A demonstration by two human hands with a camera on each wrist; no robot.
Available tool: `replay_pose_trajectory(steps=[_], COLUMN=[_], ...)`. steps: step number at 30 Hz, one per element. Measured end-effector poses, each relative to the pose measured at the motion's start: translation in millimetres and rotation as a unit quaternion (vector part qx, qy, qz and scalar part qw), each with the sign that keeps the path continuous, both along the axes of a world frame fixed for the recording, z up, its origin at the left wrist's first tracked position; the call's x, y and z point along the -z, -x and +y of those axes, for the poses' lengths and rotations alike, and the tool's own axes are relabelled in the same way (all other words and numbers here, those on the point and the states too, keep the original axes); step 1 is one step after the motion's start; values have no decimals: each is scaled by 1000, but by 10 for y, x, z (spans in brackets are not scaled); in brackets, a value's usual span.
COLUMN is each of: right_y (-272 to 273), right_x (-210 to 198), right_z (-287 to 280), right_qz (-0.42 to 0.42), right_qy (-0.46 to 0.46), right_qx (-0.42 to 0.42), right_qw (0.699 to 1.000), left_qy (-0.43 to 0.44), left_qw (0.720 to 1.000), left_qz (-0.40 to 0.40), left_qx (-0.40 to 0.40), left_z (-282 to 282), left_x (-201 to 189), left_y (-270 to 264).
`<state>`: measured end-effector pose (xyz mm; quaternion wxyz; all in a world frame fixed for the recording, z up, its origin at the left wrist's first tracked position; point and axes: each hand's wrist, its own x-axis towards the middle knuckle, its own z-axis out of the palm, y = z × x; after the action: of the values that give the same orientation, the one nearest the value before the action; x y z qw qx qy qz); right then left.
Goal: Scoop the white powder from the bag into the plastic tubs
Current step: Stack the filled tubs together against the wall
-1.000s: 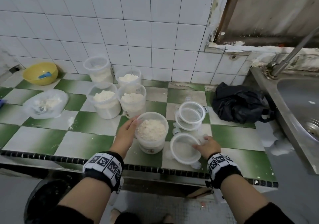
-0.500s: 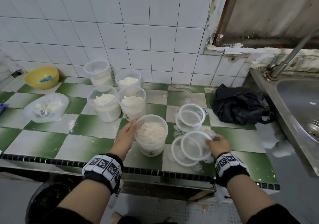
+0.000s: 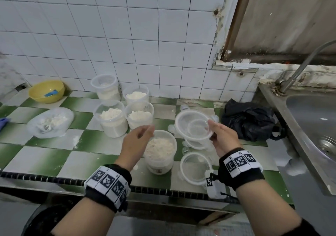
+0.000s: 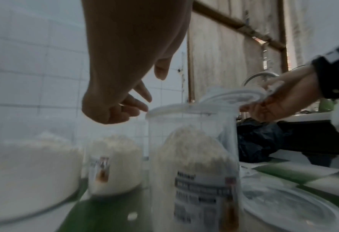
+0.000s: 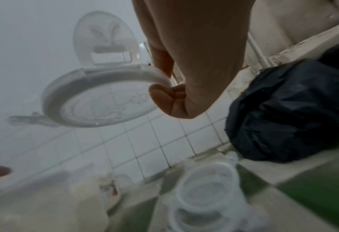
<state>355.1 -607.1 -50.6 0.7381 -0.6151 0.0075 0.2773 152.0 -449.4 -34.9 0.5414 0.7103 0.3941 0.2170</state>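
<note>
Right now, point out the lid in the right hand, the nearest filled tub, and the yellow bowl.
lid (image 3: 190, 125): head view, on its clear centre panel.
tub (image 3: 160, 168): head view, on its front wall.
yellow bowl (image 3: 39, 92): head view, on its inner wall.

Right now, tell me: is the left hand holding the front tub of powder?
No. The left hand hovers with loose fingers beside the front tub, gripping nothing, while the right hand holds a clear lid.

Green-and-white chequered counter (image 3: 45, 155), yellow bowl (image 3: 39, 97)
</note>
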Motion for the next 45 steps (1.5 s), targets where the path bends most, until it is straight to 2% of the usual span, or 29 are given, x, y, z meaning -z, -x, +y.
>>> replay_pose_trajectory(steps=[3, 9, 13, 15, 19, 23, 26, 28, 32, 35, 39, 42, 45], right_y=[172, 469, 532, 531, 549, 538, 559, 579, 613, 614, 626, 630, 617], right_x=[-163, -254, -253, -298, -450, -461, -330, -195, 47, 175, 208, 182, 207], right_z=[184, 408, 431, 444, 477, 450, 394, 371, 385, 397, 402, 402, 415], right_qz=[-13, -76, -127, -90, 10, -19, -96, -139, -191, -211, -211, -227, -208], right_qy=[-21, -5, 56, 43, -54, -51, 27, 88, 197, 246, 268, 278, 281], right_qx=[-42, -109, -113, -118, -141, -181, -207, -214, -223, -217, -211, -200, -207], right_qw=[999, 991, 984, 988, 988, 982, 973, 963, 935, 921, 916, 912, 914], left_qy=[105, 229, 266, 276, 294, 252, 138, 75, 27, 44, 44, -26, -63], left_qw=[991, 968, 954, 948, 938, 954, 988, 997, 996, 994, 994, 990, 985], left_qz=[-16, -98, -135, -153, -180, -159, -62, 5, 88, 96, 102, 129, 154], left_qx=[77, 3, -27, -32, -38, -20, -9, -21, -19, -6, -15, -56, -51], left_z=[-25, 90, 185, 214, 258, 275, 256, 259, 283, 253, 249, 227, 199], left_x=[-227, -303, -291, -302, -358, -323, -188, -66, 198, 277, 293, 251, 188], left_y=[-37, 83, 209, 268, 323, 361, 357, 339, 338, 334, 325, 317, 279])
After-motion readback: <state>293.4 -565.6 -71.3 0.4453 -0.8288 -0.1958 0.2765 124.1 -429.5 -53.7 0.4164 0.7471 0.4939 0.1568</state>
